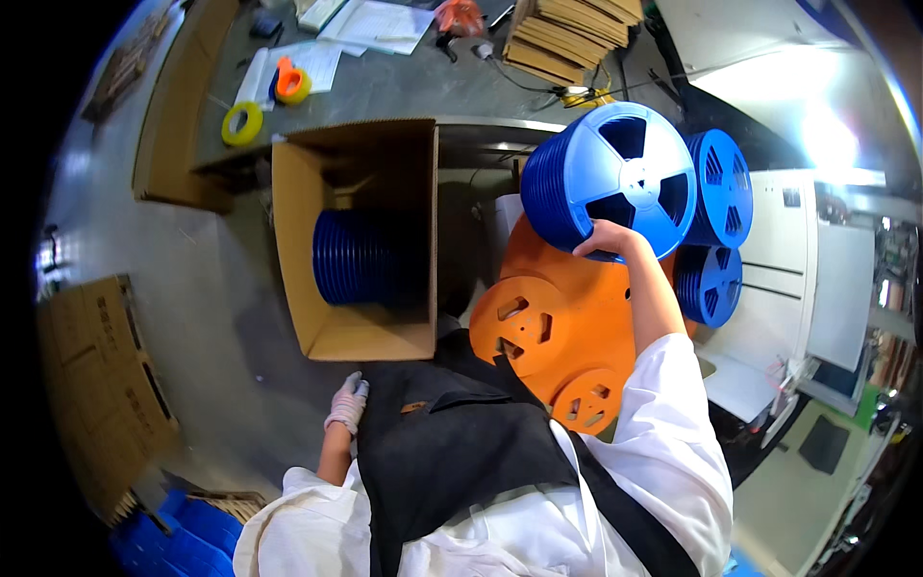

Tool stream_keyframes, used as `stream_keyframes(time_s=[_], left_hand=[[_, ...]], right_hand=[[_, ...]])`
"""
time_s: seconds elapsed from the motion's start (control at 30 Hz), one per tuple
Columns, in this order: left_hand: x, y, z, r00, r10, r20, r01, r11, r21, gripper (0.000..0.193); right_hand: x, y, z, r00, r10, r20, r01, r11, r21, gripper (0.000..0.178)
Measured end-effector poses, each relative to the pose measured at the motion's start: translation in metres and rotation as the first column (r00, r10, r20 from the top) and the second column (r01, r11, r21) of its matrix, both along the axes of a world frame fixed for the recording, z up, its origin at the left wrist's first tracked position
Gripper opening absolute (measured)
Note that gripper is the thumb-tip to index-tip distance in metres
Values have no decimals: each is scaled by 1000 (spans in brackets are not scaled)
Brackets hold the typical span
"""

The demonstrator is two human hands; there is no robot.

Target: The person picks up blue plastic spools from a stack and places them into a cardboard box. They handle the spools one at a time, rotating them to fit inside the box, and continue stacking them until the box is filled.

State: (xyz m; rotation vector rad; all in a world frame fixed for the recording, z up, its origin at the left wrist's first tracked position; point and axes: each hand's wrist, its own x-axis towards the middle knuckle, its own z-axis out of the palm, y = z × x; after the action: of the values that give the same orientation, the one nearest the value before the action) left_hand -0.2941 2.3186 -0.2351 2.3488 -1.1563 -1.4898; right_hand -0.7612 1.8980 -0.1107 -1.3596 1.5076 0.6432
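My right hand [612,238] reaches forward to a stack of blue plastic reels [630,174]. It grips their near edge by the lower cut-out; some fingers are hidden behind the rim. My left hand [348,402], in a pale glove, hangs beside my black apron with its fingers loosely stretched and nothing in them. In front of me an open cardboard box [356,341] holds a row of dark blue reels [361,260] standing on edge. Orange reels [520,325] lie below the blue stack, on the right.
More blue reels [719,188] stand at the right. Along the back runs a grey table [413,91] with yellow tape rolls [242,124], papers [375,24] and stacked cardboard pieces [567,38]. Flat cartons [101,385] and blue crates [178,534] are at the left.
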Motion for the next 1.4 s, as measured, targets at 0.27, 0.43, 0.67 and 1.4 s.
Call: stream_keyframes(time_s=[0.27,0.43,0.67,1.4], left_hand=[[-3,79,-38,941,326,-92,-293,919,263,43],[-15,103,-64,911,402,-93,-366,892,266,45],[-16,62,-51,943,317,-99,-287,928,239,42],[82,7,-47,987,-136,-83,148,978,147,41]], right_hand=[[10,-6,4,991,-84,-104,95,990,108,92],[6,-6,4,992,-45,-116,51,998,48,96],[14,17,27,999,-15,-40,1,945,-326,82],[67,471,-168,406,-836,370,899,294,-324,62]])
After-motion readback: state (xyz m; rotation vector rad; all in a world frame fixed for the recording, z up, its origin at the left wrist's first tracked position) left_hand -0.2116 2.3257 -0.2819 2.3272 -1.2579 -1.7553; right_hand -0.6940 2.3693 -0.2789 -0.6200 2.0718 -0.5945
